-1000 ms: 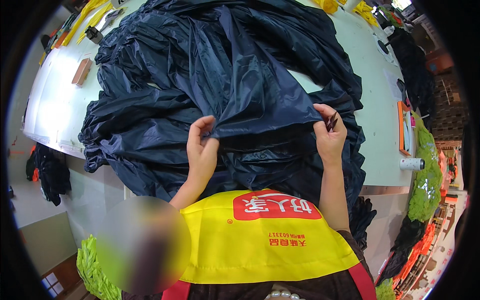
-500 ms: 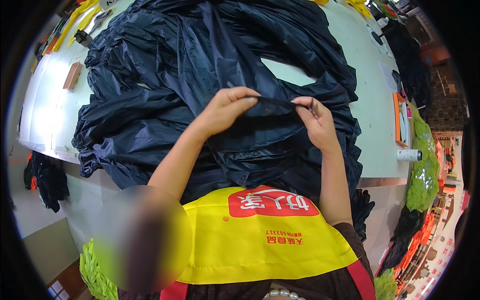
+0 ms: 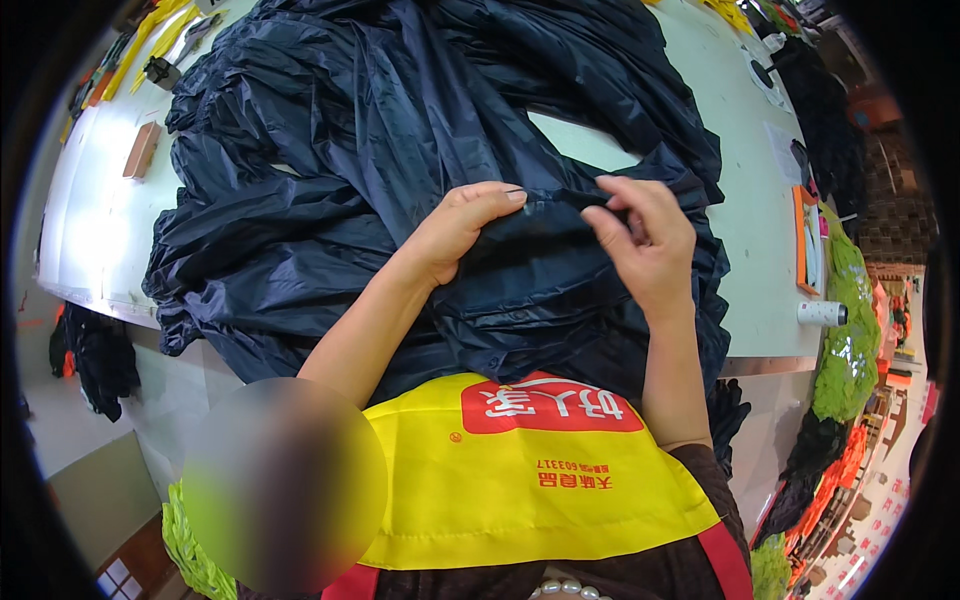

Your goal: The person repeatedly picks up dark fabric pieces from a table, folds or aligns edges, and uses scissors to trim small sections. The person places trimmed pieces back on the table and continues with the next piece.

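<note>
A large heap of dark navy, shiny, crinkled fabric [image 3: 300,240] is spread in front of me, with seams and gathered folds like a garment. My left hand [image 3: 468,222] pinches the fabric's edge strip between thumb and fingers. To the right of that spot, my right hand [image 3: 650,238] is off the edge, its thumb and bent forefinger apart with a gap between them. Between the two hands the edge strip dips loosely. The lower part of the fabric hangs over the table's near edge, against my yellow apron [image 3: 530,500].
The fabric lies on a pale table [image 3: 750,240]. A brown block [image 3: 142,150] is at the left; an orange-edged box [image 3: 806,240] and a thread cone [image 3: 822,313] are at the right. Bright green material [image 3: 845,340] hangs beyond the right edge. Yellow strips [image 3: 150,40] lie far left.
My right hand has let go of the fabric edge, opened its fingers and shifted slightly right. The left hand still pinches the edge, which has slackened.
</note>
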A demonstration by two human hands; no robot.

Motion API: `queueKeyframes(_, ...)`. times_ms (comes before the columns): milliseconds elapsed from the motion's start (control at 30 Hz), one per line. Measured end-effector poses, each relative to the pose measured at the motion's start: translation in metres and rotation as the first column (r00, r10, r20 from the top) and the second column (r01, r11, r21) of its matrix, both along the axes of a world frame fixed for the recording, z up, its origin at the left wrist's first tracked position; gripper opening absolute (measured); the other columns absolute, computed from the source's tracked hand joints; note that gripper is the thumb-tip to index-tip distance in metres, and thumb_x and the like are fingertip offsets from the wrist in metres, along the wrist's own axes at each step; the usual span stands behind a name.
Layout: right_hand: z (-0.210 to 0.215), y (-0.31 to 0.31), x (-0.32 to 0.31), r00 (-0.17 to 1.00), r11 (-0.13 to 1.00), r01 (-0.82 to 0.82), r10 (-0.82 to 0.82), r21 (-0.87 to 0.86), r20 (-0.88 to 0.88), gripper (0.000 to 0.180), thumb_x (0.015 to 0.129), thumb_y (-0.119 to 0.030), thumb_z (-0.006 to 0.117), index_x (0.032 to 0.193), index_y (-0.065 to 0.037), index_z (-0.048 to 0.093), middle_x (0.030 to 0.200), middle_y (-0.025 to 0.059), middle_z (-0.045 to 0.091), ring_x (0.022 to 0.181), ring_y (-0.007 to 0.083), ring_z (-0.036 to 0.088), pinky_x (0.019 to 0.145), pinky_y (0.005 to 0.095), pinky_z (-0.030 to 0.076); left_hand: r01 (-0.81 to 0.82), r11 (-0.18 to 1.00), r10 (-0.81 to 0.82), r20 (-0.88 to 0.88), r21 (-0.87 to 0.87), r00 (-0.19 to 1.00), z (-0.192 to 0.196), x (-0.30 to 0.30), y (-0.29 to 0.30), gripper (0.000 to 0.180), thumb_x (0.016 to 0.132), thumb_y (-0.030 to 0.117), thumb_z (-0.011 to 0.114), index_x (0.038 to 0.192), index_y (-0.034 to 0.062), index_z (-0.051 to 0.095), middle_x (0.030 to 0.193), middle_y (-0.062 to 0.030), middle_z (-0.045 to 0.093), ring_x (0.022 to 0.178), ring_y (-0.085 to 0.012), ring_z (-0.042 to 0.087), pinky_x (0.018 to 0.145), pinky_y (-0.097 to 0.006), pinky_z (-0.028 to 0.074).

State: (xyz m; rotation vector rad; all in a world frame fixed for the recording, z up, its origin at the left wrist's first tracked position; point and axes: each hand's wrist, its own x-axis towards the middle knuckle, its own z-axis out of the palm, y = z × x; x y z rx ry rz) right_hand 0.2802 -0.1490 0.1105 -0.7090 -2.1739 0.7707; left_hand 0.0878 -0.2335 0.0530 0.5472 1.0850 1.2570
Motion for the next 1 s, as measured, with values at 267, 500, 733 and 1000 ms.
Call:
queueKeyframes(267,-0.019,0.004,-0.010,0.990,0.980,-0.143,0.138,0.142,0.041,0.029,0.069,-0.004,0.074,0.096,-0.005,0.065,0.081,0.0064,0.060,0.065,0.0182,0.060,0.057,0.0243,0.049,-0.014,0.997,0.019,-0.067,0.078,0.998,0.009,0.011,-0.002,0.022,0.085,0.018,0.060,0.099,0.0023,0.067,0.092,-0.0014,0.066,0.085,-0.0067,0.059,0.077,-0.019,0.043)
queueKeyframes(500,-0.013,-0.014,-0.016,0.999,0.890,0.020,-0.029,0.455,0.014,0.020,0.064,-0.002,0.072,0.080,-0.007,0.061,0.076,0.0052,0.059,0.063,0.0214,0.060,0.054,0.0264,0.049,-0.182,0.962,0.220,-0.185,0.203,0.958,0.014,0.032,-0.001,0.017,0.084,0.014,0.061,0.087,-0.0007,0.069,0.080,-0.0012,0.065,0.076,-0.0051,0.055,0.071,-0.019,0.043)
queueKeyframes(733,-0.014,-0.024,0.003,0.975,0.986,-0.144,0.126,-0.089,-0.181,0.019,0.072,-0.001,0.072,0.088,-0.005,0.061,0.079,0.0005,0.056,0.055,0.0033,0.043,0.049,0.0155,0.033,-0.188,0.969,0.193,-0.020,0.161,0.981,0.024,0.032,-0.008,0.018,0.084,0.014,0.061,0.083,-0.0020,0.068,0.078,-0.0009,0.065,0.074,-0.0051,0.055,0.068,-0.019,0.042)
queueKeyframes(1000,-0.007,-0.019,-0.003,0.995,0.991,-0.082,0.088,0.109,-0.046,0.038,0.068,-0.004,0.077,0.103,-0.003,0.063,0.084,0.0055,0.059,0.066,0.0128,0.058,0.056,0.0207,0.048,-0.184,0.966,0.189,-0.014,0.180,0.982,0.023,0.040,-0.005,0.019,0.086,0.014,0.059,0.087,-0.0027,0.068,0.080,-0.0012,0.065,0.076,-0.0052,0.056,0.070,-0.019,0.043)
